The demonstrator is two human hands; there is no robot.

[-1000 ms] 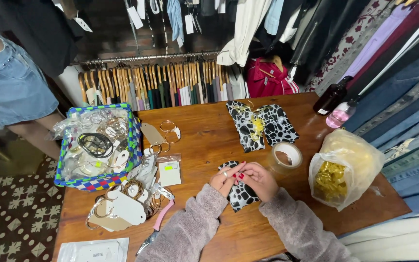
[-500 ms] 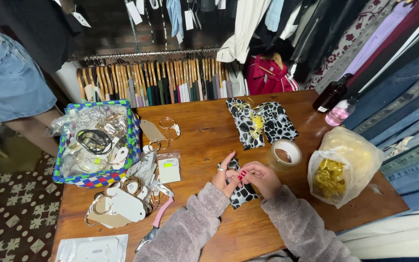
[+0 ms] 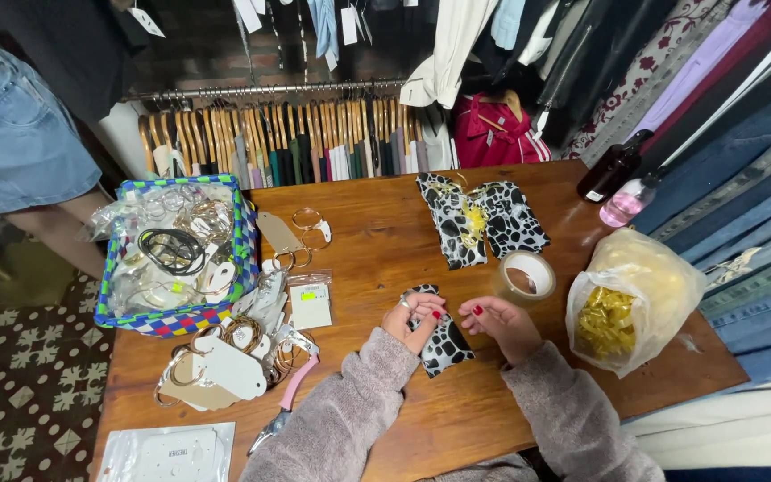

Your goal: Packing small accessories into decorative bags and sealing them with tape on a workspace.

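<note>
Since a moment ago both hands have drawn closer over the black-and-white pouch [image 3: 443, 339] on the surface; left hand [image 3: 414, 319] fingers pinch its upper edge; right hand [image 3: 503, 323] hovers beside it, fingers loosely curled, holding nothing I can see; finished pouches [image 3: 479, 219] lie behind, bagged gold pieces [image 3: 609, 321] wait untouched.

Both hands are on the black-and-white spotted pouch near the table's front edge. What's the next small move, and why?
Probably pinch the pouch's top edge shut with the left hand. That hand already rests on the spotted pouch, while the right hand hovers just beside it with fingers loosely curled and holds nothing I can make out. The tape roll sits right behind the right hand, within easy reach.
</note>
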